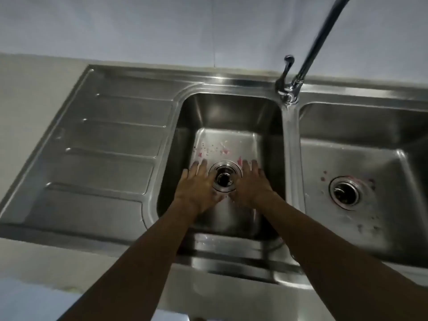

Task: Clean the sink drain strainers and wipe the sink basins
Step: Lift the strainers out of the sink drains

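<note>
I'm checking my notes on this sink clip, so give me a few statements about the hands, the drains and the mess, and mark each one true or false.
1. Both hands, left hand and right hand, are down in the left basin. True.
2. The left hand holds a sponge. False: both hands are bare, flat and empty.
3. The hands lie on either side of the left drain strainer. True.
4. Water is running from the faucet. False: no stream shows.
5. Pink specks dot the left basin floor. True.
6. The right drain strainer has been lifted out. False: it sits in the right basin.
</note>
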